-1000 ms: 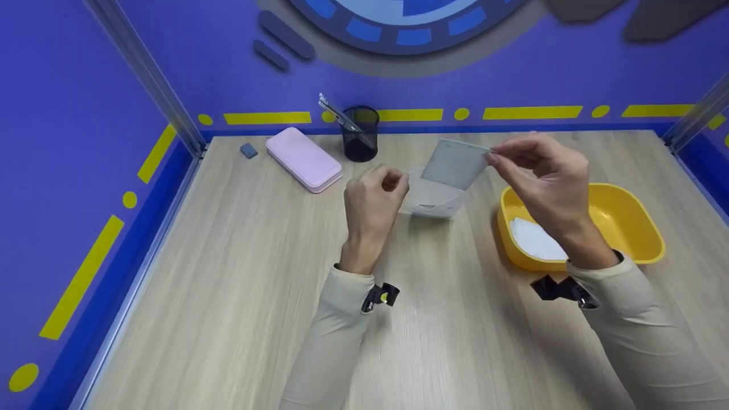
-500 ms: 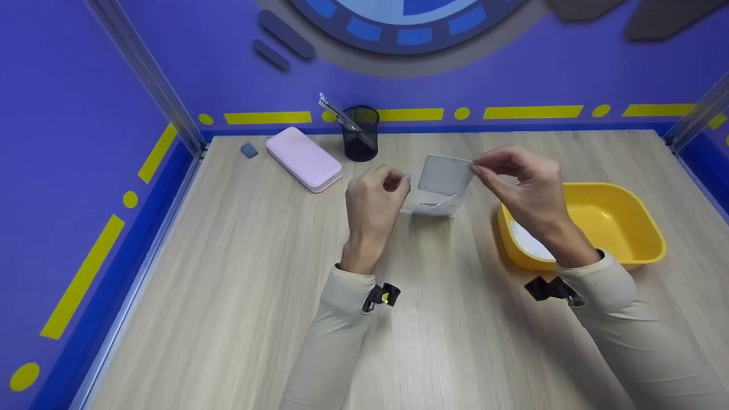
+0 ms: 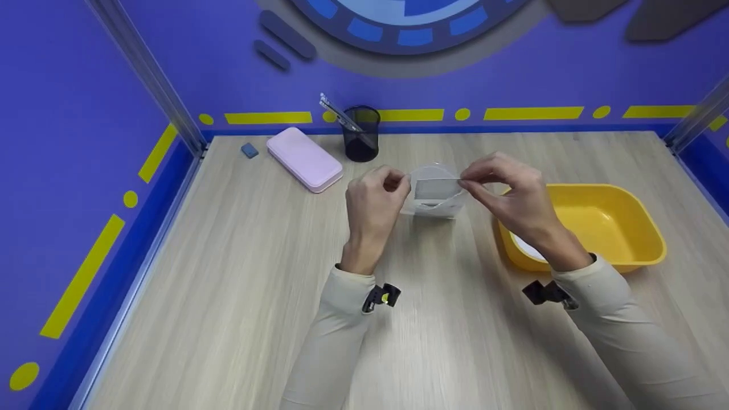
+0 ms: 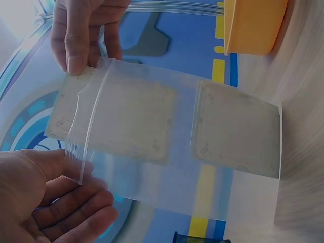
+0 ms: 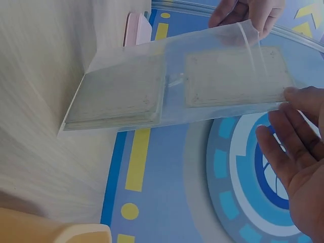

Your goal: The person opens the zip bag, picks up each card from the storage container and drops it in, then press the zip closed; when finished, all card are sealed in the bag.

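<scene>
A clear zip bag point(image 3: 435, 210) stands upright over the table, its mouth upward. My left hand point(image 3: 373, 213) pinches one side of its mouth between thumb and fingers. On the other side, my right hand point(image 3: 512, 196) pinches a corner of a thin grey square sheet point(image 4: 126, 114). Most of that sheet is inside the bag's upper part; its held edge sticks out past the zip strip point(image 4: 93, 119). Several similar grey sheets point(image 5: 116, 96) lie stacked at the bottom of the bag, a gap below the held one.
A yellow tub point(image 3: 615, 228) with a white piece point(image 3: 527, 246) in it stands under my right forearm. A pink case point(image 3: 304, 159), a black mesh pen cup point(image 3: 361, 145) and a small blue eraser-like block point(image 3: 249, 150) sit toward the back wall.
My right hand has moved left and down, lowering the grey sheet into the bag from above its mouth. The left hand and bag have stayed nearly still.
</scene>
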Action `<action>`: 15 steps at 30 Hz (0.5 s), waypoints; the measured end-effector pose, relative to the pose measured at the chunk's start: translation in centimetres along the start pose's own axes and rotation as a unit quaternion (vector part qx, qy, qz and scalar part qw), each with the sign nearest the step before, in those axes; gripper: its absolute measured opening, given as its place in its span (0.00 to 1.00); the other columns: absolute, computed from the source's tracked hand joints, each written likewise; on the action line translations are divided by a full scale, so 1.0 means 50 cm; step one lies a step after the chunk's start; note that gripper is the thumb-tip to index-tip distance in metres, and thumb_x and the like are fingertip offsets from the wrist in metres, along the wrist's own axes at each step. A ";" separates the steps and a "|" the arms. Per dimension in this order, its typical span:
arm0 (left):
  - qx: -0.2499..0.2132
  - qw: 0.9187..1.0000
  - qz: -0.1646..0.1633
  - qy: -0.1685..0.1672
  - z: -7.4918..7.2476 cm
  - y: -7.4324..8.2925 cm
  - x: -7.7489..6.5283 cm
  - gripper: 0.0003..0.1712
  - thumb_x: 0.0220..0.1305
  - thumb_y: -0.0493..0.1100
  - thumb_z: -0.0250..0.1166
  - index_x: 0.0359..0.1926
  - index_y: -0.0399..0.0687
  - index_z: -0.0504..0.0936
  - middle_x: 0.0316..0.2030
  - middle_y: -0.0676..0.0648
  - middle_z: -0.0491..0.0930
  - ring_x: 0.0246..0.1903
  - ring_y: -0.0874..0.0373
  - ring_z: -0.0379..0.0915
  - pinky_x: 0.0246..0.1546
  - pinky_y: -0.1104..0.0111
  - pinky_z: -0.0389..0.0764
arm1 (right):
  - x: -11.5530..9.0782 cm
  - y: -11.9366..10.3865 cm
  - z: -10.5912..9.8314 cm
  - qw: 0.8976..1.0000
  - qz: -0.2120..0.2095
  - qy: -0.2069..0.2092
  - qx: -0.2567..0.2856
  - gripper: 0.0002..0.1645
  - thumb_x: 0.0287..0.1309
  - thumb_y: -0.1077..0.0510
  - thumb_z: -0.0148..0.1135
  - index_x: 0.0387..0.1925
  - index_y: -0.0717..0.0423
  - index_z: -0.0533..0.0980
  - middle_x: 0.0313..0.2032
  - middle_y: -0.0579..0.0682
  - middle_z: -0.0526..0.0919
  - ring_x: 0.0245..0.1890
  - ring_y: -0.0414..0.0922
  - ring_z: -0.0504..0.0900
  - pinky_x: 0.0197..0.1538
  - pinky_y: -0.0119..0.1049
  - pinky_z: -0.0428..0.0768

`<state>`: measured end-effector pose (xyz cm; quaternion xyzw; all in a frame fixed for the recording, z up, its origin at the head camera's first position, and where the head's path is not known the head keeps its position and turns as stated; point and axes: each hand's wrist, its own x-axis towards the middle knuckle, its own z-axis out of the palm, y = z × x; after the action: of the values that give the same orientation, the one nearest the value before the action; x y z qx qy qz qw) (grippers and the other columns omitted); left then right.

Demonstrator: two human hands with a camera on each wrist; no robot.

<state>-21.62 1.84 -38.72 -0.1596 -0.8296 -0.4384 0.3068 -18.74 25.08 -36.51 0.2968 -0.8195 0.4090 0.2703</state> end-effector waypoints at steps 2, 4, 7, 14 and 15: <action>-0.002 1.000 -0.002 0.000 -0.001 0.001 0.000 0.04 0.60 0.35 0.76 0.29 0.41 0.90 0.25 0.49 0.88 0.25 0.57 0.84 0.33 0.65 0.83 | -0.002 0.002 0.000 1.000 -0.001 -0.009 -0.003 0.11 0.57 0.75 0.74 0.41 0.63 0.86 0.41 0.51 0.88 0.43 0.44 0.86 0.51 0.27 0.83; -0.003 1.000 -0.003 0.000 -0.001 0.001 0.000 0.05 0.60 0.35 0.76 0.28 0.41 0.89 0.25 0.49 0.87 0.25 0.57 0.84 0.33 0.65 0.83 | -0.003 0.005 0.001 1.000 -0.001 -0.018 -0.006 0.12 0.57 0.75 0.74 0.42 0.63 0.86 0.42 0.50 0.88 0.42 0.44 0.86 0.51 0.27 0.82; -0.005 1.000 -0.003 0.002 -0.001 0.000 0.000 0.05 0.60 0.35 0.76 0.28 0.42 0.89 0.25 0.49 0.87 0.25 0.57 0.84 0.33 0.65 0.83 | -0.006 0.009 0.002 0.999 0.001 -0.031 -0.009 0.11 0.58 0.74 0.74 0.42 0.64 0.86 0.42 0.50 0.88 0.42 0.45 0.87 0.51 0.27 0.82; -0.009 1.000 0.000 0.004 -0.002 -0.001 -0.001 0.04 0.60 0.35 0.76 0.28 0.41 0.89 0.25 0.49 0.87 0.25 0.57 0.83 0.32 0.66 0.83 | -0.011 0.009 -0.002 0.998 0.013 -0.054 -0.013 0.10 0.59 0.73 0.74 0.42 0.64 0.87 0.44 0.49 0.88 0.43 0.44 0.87 0.52 0.26 0.82; -0.010 1.000 0.000 0.004 -0.002 -0.001 -0.001 0.04 0.60 0.35 0.76 0.28 0.41 0.89 0.25 0.49 0.87 0.25 0.57 0.83 0.32 0.66 0.83 | -0.011 0.009 -0.003 0.998 0.012 -0.056 -0.013 0.10 0.59 0.73 0.74 0.42 0.64 0.87 0.44 0.49 0.89 0.43 0.44 0.87 0.52 0.26 0.82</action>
<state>-21.58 1.74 -38.71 -0.1609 -0.8236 -0.4477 0.3088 -18.66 25.54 -37.05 0.3059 -0.8421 0.3842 0.2228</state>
